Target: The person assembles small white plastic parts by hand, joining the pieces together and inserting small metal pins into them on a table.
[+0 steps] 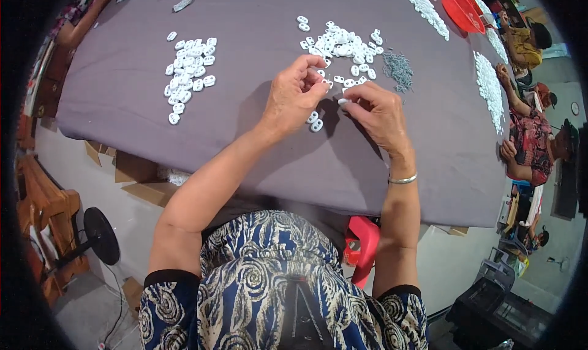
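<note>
My left hand (293, 96) is closed in a pinch on a small white plastic piece (329, 84), with something thin standing up by its fingertips, too small to name. Close by on the right, my right hand (378, 112) pinches a white oval plastic piece (343, 102) between thumb and finger. The two pieces are apart. Just beyond my hands lies a loose heap of white oval pieces (340, 42) with dark holes. A pile of small, thin grey pins or screws (398, 71) sits to its right. Two white ovals (315, 122) rest beside my left wrist.
A group of white ovals (188, 68) covers part of the grey cloth (245, 37) at left. Bigger white heaps (489, 90) and a red basin (460, 8) lie at far right, where other people sit. Below the near edge are an open cardboard box (144, 172) and a fan (101, 235).
</note>
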{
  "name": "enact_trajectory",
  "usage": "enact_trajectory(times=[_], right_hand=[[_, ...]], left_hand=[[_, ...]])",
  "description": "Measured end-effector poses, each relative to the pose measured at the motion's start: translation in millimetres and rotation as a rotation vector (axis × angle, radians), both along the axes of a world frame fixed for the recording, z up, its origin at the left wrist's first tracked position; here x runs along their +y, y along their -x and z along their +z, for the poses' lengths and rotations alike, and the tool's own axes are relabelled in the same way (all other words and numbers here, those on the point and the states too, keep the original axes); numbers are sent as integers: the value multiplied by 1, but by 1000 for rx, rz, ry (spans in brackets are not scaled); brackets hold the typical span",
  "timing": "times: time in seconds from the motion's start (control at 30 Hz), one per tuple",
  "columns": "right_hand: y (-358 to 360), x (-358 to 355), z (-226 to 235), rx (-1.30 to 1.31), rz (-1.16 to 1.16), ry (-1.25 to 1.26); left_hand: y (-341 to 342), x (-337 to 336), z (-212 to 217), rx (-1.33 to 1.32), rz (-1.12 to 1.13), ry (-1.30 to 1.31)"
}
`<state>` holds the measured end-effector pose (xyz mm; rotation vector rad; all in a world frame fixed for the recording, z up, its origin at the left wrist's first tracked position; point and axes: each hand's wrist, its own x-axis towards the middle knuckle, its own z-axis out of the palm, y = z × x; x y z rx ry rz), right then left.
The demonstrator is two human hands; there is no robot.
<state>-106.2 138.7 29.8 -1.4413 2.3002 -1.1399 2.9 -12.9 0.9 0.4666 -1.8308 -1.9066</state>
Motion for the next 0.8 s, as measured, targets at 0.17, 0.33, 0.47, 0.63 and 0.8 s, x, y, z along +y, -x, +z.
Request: enact_trajectory(times=[0.17, 0.33, 0.47, 0.63, 0.8], right_hand=[[2, -3, 1, -703, -195, 130], [5, -5, -12, -1009, -200, 347], [1, -7, -10, -1082, -198, 375], [-3, -11, -10, -1121, -203, 355], [-6, -11, -11, -1116, -201, 368]], left_hand=[[-1, 2, -2, 10, -137, -76], [-3, 5, 4, 7, -209, -24], [-3, 5, 7, 1, -235, -2], [-4, 4, 7, -2, -229, 6], [-4, 5, 8, 5, -226, -9]])
